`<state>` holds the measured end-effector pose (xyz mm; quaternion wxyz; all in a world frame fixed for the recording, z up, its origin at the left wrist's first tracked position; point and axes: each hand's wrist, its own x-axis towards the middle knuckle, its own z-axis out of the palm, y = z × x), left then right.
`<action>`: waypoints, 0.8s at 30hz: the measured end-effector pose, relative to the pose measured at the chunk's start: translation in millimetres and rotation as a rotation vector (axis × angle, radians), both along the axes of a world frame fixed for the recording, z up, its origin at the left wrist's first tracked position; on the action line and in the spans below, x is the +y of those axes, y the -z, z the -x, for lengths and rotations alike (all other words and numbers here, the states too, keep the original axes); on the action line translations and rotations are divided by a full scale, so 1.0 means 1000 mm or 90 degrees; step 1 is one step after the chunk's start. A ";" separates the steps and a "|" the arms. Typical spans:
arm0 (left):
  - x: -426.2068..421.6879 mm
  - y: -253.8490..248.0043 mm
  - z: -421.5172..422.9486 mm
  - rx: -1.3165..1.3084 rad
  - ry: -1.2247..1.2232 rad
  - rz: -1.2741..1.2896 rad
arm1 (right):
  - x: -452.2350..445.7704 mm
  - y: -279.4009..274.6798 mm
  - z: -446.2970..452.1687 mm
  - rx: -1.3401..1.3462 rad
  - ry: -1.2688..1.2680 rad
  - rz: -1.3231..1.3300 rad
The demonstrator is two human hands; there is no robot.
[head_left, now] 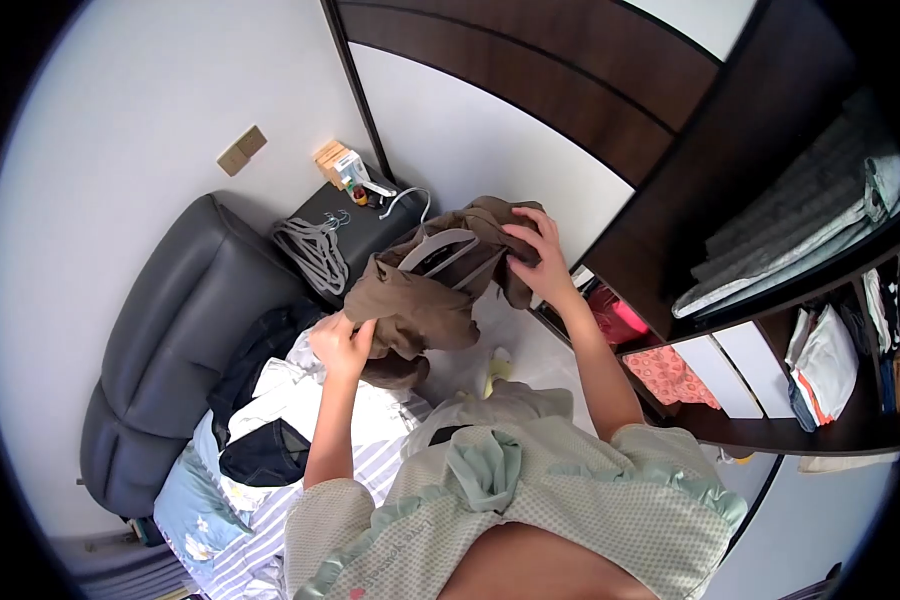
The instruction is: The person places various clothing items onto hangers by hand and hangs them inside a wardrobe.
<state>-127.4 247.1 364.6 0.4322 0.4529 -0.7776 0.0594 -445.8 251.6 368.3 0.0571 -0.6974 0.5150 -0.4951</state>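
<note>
A brown jacket (410, 305) hangs between my two hands in front of my body. Inside its neck area sits a grey clothes hanger (440, 250), whose hook points up and to the left. My left hand (340, 345) is closed on the fabric at the jacket's left side. On the other side, my right hand (542, 255) grips the garment near its upper right part, with the fingers bent over the cloth. The lower part of the jacket drops toward the floor in folds.
Several grey hangers (315, 255) lie on a dark bedside table (355, 225), near small boxes (340, 163). Left is a bed with a dark padded headboard (185, 310) and piled clothes (280, 400). At right, an open wardrobe (660, 270) holds folded clothes (825, 365).
</note>
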 end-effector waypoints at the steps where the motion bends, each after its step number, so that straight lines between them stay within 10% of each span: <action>1: 0.001 -0.002 0.001 0.003 0.008 0.010 | -0.001 0.004 0.000 -0.051 0.012 0.002; 10: 0.004 -0.004 0.000 0.022 -0.055 -0.050 | -0.016 0.012 0.009 -0.004 0.313 -0.011; 24: 0.008 -0.006 0.051 -0.023 -0.048 -0.092 | -0.018 -0.002 -0.055 -0.087 0.198 -0.164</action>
